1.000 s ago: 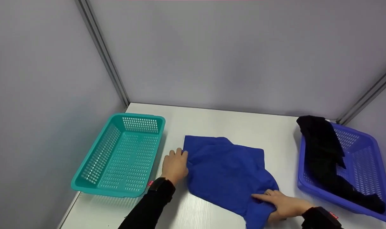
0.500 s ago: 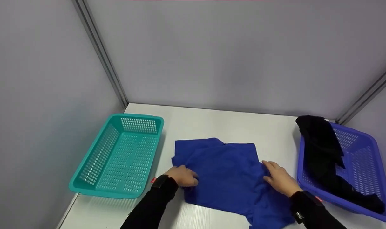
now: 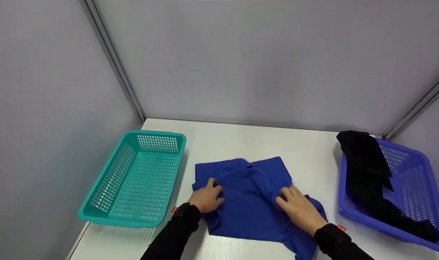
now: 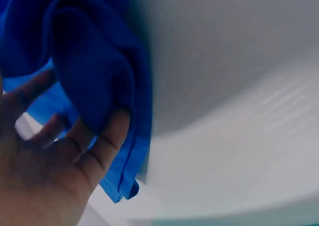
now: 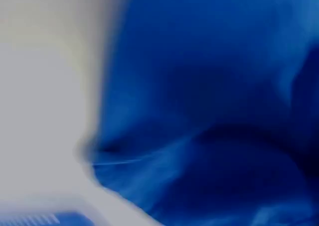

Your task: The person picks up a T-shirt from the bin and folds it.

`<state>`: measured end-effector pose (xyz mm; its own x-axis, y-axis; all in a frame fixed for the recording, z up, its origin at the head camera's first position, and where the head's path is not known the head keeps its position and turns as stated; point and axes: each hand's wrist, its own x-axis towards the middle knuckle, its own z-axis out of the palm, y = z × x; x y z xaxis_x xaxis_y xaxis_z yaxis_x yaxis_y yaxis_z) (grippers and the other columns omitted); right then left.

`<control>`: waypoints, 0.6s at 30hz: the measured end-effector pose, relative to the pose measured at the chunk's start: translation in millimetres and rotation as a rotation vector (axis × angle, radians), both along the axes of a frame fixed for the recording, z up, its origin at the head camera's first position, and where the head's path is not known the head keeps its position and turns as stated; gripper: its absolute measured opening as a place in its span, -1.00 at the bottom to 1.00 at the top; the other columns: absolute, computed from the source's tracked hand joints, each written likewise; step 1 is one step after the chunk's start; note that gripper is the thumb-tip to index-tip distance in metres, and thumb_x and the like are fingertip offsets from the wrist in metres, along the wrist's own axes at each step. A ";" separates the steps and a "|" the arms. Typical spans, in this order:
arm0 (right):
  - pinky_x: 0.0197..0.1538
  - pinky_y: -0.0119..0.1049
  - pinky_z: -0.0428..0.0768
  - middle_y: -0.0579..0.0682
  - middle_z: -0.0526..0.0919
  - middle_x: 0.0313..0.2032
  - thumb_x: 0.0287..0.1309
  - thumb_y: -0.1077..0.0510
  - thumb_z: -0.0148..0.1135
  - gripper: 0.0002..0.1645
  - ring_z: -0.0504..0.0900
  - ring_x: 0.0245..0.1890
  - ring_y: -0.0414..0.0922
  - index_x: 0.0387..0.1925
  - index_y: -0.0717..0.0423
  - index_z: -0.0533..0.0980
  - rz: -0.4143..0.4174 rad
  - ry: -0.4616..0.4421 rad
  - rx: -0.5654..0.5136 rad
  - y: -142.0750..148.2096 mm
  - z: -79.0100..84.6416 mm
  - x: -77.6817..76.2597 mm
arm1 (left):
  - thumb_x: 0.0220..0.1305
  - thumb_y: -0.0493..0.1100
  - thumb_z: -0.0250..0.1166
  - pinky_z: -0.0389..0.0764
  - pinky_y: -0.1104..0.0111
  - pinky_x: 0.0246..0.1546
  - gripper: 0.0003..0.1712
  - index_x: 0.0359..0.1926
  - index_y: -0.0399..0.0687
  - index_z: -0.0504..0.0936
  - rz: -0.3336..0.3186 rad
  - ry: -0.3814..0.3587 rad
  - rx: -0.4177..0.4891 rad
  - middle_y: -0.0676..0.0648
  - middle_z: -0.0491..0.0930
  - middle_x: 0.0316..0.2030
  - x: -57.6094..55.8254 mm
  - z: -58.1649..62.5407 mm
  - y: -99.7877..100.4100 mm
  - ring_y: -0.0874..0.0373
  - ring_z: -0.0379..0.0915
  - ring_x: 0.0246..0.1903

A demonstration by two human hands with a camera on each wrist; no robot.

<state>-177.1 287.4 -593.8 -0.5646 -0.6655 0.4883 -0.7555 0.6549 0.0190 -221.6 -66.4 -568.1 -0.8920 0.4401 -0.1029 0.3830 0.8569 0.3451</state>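
Observation:
A rumpled blue garment (image 3: 248, 206) lies spread on the white table, its exact kind not plain. On its left part rests my left hand (image 3: 206, 198). In the left wrist view this left hand (image 4: 55, 161) has its fingers spread and slightly bent against a hanging fold of the blue garment (image 4: 94, 61); its thumb is barely seen. My right hand (image 3: 299, 208) is on the garment's right part, fingers curled into the cloth, with a raised ridge running away from it. The right wrist view is blurred; blue cloth (image 5: 199, 86) fills most of it and no fingers show.
A teal slotted basket (image 3: 177, 173) stands to the left. At the right is a purple-blue basket (image 3: 427, 180) with a black cloth (image 3: 367, 177) draped over its rim. Grey panels (image 3: 259, 65) enclose the white table (image 3: 223, 139) at the back and sides.
My right hand has moved off the garment's lower right, up and then left onto the cloth. My left hand has come slightly nearer. The garment's upper right edge has shifted left and wrinkled.

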 end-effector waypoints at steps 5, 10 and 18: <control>0.06 -0.01 0.59 -0.01 0.66 -0.02 0.45 0.12 0.18 -0.83 0.58 0.00 -0.01 -0.22 -0.02 0.68 0.150 -0.420 -0.055 -7.4 8.3 11.8 | 0.46 -0.23 0.25 0.63 -0.05 -0.05 -0.71 0.14 -0.20 0.62 0.078 0.308 0.030 -0.26 0.54 0.16 -12.5 -3.9 -0.1 -0.23 0.60 -0.03; -0.25 -0.21 0.65 -0.07 0.73 -0.39 0.48 0.21 0.17 -0.82 0.68 -0.38 -0.14 -0.20 0.15 0.68 -0.223 -0.715 -0.346 -10.0 21.4 -0.5 | 0.54 -0.26 0.14 0.44 -0.17 0.26 -0.46 0.47 -0.24 0.38 0.121 0.112 0.097 -0.25 0.47 0.37 -21.2 -8.0 -2.2 -0.43 0.35 0.31; -0.12 0.15 0.58 0.41 0.44 -0.05 0.48 0.09 0.16 -0.48 0.57 -0.27 0.18 0.32 0.31 0.49 -0.537 -0.871 -0.198 -8.4 21.8 -22.6 | 0.58 -0.04 0.12 0.48 -0.20 0.15 -0.57 0.33 -0.05 0.60 0.237 0.062 0.065 -0.39 0.36 0.37 -35.0 -29.5 -3.0 -0.45 0.40 0.19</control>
